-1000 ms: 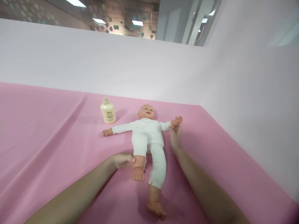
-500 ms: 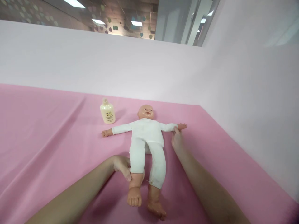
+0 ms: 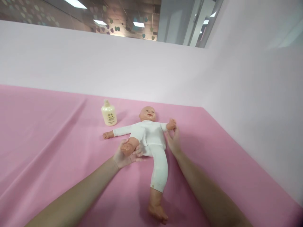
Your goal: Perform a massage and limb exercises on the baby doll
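Note:
A baby doll (image 3: 153, 135) in a white suit lies on its back on the pink cloth (image 3: 78, 138), head away from me. My left hand (image 3: 125, 154) is closed around the doll's lower leg on the left side, which is bent up toward its belly. The doll's other leg (image 3: 159, 170) lies stretched toward me. On the right side, my right hand (image 3: 174, 138) grips the doll's forearm near its hand (image 3: 171, 124), and that arm is raised and bent. The doll's left-side arm (image 3: 123, 130) rests straight out on the cloth.
A cream pump bottle (image 3: 109, 114) stands on the cloth, left of the doll's head. White walls (image 3: 106, 63) rise behind and at the right. A window (image 3: 132, 19) above the back wall shows a ceiling with lights and hanging heart shapes.
My left hand has lifted the doll's left-side leg and folded it up toward the belly. My right hand has moved the doll's right-side arm up and inward.

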`<state>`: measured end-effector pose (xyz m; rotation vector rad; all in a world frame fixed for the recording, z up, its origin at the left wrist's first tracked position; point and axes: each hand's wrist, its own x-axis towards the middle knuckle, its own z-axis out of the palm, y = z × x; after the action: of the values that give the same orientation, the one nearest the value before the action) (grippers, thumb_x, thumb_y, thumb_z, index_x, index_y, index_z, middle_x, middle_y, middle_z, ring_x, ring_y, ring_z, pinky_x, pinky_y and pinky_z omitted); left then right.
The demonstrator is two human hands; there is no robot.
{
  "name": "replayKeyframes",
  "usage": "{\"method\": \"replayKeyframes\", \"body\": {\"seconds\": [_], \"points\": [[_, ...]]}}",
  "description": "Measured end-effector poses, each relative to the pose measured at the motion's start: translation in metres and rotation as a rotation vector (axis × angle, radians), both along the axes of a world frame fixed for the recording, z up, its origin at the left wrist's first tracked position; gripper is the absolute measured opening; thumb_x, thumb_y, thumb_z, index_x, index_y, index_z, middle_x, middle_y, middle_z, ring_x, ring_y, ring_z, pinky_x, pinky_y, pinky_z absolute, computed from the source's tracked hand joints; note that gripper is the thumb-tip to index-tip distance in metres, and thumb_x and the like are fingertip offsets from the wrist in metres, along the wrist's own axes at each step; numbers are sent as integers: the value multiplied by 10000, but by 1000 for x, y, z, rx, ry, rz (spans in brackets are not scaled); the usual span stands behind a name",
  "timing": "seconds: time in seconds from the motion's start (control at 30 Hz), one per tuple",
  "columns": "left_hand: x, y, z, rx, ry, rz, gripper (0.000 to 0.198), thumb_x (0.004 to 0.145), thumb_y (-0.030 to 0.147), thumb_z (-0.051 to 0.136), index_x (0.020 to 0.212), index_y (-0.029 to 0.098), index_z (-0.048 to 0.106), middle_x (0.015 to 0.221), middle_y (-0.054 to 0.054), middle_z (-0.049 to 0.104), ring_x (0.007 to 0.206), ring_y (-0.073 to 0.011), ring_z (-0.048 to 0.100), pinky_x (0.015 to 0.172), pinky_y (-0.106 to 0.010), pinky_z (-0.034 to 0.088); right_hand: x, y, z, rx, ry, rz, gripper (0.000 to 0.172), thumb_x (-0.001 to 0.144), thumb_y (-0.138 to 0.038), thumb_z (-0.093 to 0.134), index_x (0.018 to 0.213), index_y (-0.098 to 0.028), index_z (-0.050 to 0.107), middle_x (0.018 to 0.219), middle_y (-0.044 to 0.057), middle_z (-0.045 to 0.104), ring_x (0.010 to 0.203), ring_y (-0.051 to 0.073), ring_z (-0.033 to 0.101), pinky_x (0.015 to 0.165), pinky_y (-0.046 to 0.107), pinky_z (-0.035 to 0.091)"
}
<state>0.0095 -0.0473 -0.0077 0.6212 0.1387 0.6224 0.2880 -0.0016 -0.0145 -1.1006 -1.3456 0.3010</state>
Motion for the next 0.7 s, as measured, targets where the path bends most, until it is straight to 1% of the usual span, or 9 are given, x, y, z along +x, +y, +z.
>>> {"method": "replayKeyframes", "body": {"seconds": [0.1,0.23,0.3,0.43,0.5,0.57,0.7], "points": [[1,0,4,-74,32,79,477,765,632,663,757,172,538,634,23,437,686,-174,497,859,-460,549,-4,-6,-1,79,-245,16,431,916,-409,628,1307,-239,569,1315,111,638,1253,277,577,1124,528,425],[7,-3,5,-103,62,129,456,751,596,688,735,159,558,622,15,442,665,-177,505,792,-438,573,-8,-11,4,153,-468,58,318,952,-328,577,1262,-267,608,1236,81,674,1204,267,598,1089,499,457],[9,-4,6,-114,83,156,446,752,580,690,723,152,569,615,10,447,655,-177,509,767,-425,576,-10,-12,7,152,-566,92,316,963,-272,531,1267,-272,616,1223,79,673,1194,264,595,1072,485,470],[13,-3,6,-127,120,222,410,780,549,655,709,153,576,604,3,454,640,-177,509,728,-404,573,-12,-14,12,135,-721,127,388,943,-168,465,1278,-273,629,1232,80,658,1195,267,574,1063,485,472],[13,-2,5,-122,143,233,405,771,544,657,717,149,589,611,-3,469,645,-179,511,723,-401,570,-12,-13,12,127,-743,123,404,933,-150,459,1274,-274,637,1233,80,652,1194,267,570,1064,485,471],[12,-1,4,-107,169,210,416,750,548,676,729,139,604,618,-11,485,656,-181,514,733,-403,564,-12,-12,10,127,-722,122,399,931,-152,465,1270,-274,638,1231,80,652,1195,265,570,1065,482,473],[9,0,2,-47,167,144,439,730,562,690,738,131,614,620,-15,493,675,-183,512,771,-402,545,-9,-8,4,150,-562,91,338,944,-251,530,1272,-256,611,1241,91,658,1203,270,580,1079,498,468]]}}
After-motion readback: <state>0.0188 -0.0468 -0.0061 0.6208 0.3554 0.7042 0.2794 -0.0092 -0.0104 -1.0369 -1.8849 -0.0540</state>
